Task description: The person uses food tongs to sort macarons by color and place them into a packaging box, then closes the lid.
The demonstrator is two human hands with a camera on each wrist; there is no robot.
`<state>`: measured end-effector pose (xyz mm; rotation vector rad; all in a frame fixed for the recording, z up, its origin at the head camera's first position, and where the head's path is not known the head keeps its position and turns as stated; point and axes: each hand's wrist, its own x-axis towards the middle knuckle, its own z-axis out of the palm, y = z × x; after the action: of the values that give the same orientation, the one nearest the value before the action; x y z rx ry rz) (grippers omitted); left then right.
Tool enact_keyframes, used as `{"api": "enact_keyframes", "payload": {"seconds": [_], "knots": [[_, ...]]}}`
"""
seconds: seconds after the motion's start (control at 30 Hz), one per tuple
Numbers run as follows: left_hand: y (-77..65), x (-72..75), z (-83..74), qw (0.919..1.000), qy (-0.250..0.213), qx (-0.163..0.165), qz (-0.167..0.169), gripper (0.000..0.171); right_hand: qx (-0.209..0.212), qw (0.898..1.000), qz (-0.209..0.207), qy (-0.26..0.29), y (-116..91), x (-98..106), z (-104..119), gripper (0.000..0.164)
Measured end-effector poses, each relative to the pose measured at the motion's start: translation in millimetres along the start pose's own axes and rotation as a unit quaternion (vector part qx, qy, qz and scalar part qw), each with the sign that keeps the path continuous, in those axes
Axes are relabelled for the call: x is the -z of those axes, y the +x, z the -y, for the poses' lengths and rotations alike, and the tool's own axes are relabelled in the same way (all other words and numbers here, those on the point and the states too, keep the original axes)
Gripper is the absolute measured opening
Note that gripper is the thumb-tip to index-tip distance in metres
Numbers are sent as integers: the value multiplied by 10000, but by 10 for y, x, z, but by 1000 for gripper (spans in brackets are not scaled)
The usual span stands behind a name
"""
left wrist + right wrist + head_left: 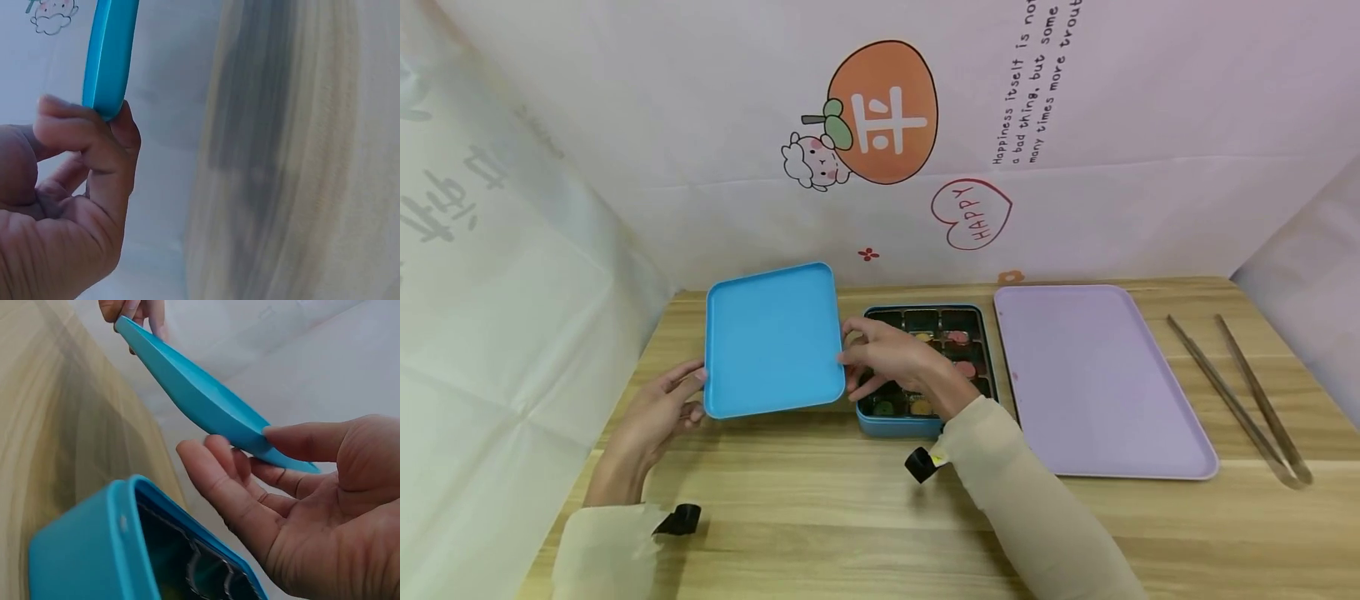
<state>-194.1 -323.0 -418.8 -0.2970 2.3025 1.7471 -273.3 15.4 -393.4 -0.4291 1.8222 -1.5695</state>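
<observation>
A square blue lid (775, 342) is held up off the table, its shallow inside facing me. My left hand (658, 412) pinches its left edge near the lower corner, thumb in front. At the right edge, my right hand (891, 354) grips the lid between thumb and fingers, as the right wrist view shows. Below that hand stands a blue box (898, 427), uncovered, with a dark divided insert. Several small round pieces in pink, yellow and green lie in its compartments; my right hand and forearm hide part of them.
To the right of the box lies a flat lilac tray (1097, 375). Metal tongs (1292, 473) rest with arms spread at the far right of the wooden table (790, 517). A printed white cloth (700, 100) hangs behind and at the sides.
</observation>
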Motion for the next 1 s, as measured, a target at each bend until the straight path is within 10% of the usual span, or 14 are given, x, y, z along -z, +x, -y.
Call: {"api": "enact_keyframes", "payload": {"seconds": [1.0], "knots": [[-150,-837,-595,9839,-510,-1568,690,56,932,9825,-1407,-788,-1105,728,-28,34]]}}
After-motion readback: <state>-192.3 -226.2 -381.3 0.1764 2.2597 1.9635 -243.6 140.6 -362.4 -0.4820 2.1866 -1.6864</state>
